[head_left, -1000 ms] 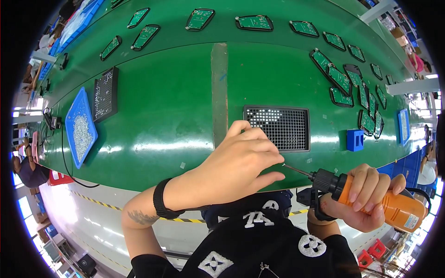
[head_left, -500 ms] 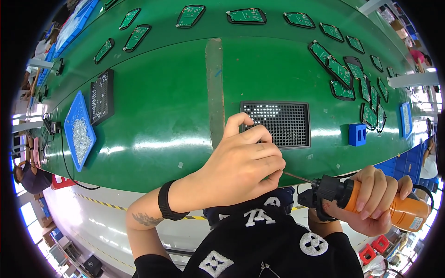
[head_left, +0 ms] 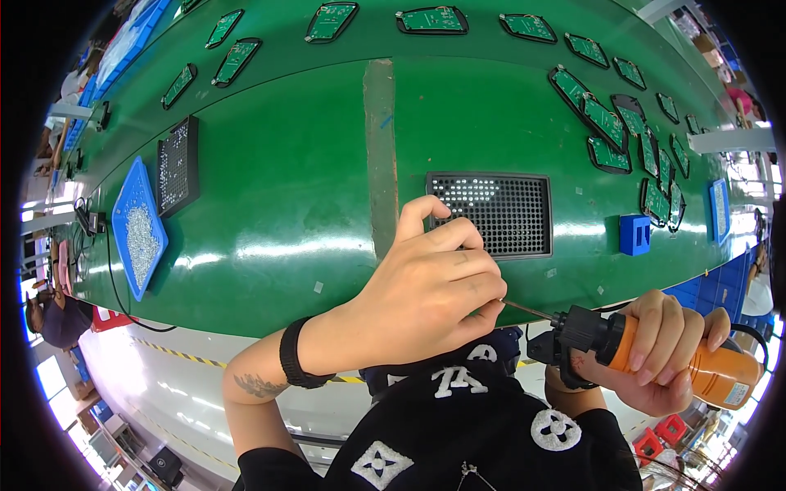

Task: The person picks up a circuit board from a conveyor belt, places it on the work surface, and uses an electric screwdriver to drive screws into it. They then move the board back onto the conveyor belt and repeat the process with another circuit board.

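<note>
At four o'clock of the view, the right hand (head_left: 655, 352) is gripping an orange electric screwdriver (head_left: 720, 376), whose bit is pointing toward ten o'clock at the left hand (head_left: 446, 286), which is pressing thumb and nearest finger together at the tip; whether a screw is being pinched there cannot be told. Beyond, at one o'clock from the left hand, a black perforated tray (head_left: 524, 225) is lying partly filled. Farther out, a blue slotted block (head_left: 627, 237) is standing at three o'clock, and circuit boards (head_left: 604, 121) are overlapping at two.
</note>
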The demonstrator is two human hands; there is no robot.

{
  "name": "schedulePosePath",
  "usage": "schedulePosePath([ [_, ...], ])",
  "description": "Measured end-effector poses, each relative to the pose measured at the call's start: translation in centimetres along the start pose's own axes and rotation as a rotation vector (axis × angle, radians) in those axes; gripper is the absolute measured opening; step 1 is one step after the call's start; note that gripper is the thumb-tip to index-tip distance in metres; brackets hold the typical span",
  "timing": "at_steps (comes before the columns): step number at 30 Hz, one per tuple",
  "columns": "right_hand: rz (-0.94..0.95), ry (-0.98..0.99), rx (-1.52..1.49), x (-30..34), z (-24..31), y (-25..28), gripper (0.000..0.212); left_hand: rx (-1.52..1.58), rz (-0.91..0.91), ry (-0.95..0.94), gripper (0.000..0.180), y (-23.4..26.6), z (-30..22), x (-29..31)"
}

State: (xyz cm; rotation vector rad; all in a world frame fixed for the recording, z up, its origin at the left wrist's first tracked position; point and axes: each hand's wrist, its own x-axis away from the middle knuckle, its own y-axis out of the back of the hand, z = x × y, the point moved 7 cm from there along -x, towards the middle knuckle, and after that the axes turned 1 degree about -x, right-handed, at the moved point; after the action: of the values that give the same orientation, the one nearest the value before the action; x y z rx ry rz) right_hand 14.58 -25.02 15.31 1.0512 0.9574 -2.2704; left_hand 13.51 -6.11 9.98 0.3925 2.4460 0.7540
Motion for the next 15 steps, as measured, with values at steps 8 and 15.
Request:
schedulePosePath([
  [8, -0.008, -0.042, -0.017, 0.1, -0.3, 0.3, 0.038, 0.032, 0.042, -0.008, 0.019, -0.4, 0.4, 0.1],
  [15, -0.286, 0.046, 0.168, 0.1, 1.1, 1.8, 0.034, -0.071, 0.233, 0.061, 0.039, 0.8, 5.1, -5.6],
])
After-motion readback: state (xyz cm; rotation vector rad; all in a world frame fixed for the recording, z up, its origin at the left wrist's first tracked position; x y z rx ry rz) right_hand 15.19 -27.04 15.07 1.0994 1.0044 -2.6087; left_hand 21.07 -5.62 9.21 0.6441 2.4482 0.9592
